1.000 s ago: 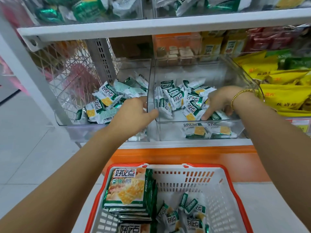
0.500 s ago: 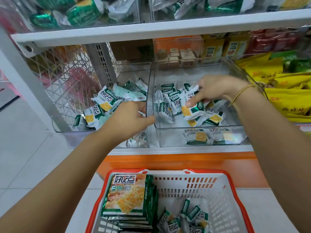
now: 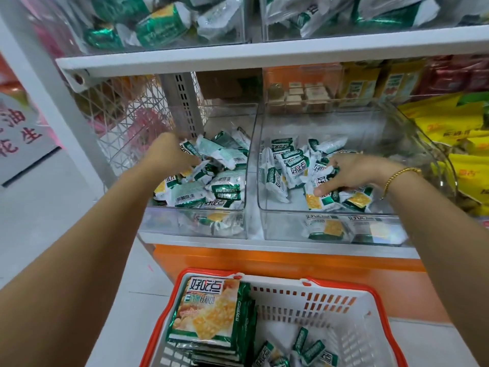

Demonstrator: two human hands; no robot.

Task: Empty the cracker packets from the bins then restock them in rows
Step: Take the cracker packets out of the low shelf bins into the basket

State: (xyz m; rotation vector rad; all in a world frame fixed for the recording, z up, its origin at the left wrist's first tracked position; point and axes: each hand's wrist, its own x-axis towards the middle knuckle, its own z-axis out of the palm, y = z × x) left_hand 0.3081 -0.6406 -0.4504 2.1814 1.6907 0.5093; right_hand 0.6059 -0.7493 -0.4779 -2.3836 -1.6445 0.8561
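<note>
Step in hand: emptying, I judge; both bins hold jumbled packets and nothing stands in rows yet.
Left hand: my left hand (image 3: 169,154) is at the back left corner of the left bin (image 3: 195,223), knuckles toward me, fingers buried in the pile. I cannot tell whether they have closed on anything.
Right hand: my right hand (image 3: 354,173) reaches in from the right side of the right bin (image 3: 285,229), with fingers curled over and thumb under a small clutch of packets.
Left-bin packets: the left-bin packets (image 3: 222,186) are heaped to the right of that hand and toward me, against the front wall.
Right-bin packets: the right-bin packets (image 3: 293,165) lie to the left of my right hand. A few more sit under and in front of it.
Long axis: mixed, with no common direction in either bin. The packet in my right grip seems to run front to back.
Basket: the basket (image 3: 209,272) is on the floor, straight below the bins and nearer me. It holds large packs (image 3: 209,311) on the left and some basket packets (image 3: 312,350) loose on the right.
Deciding relation: the drop point lies down and back toward me from both hands. The right hand is the one loaded, and the open right part of the basket is on its side, so I judge it goes first.
Risk: packets slipping from a loose handful.
</note>
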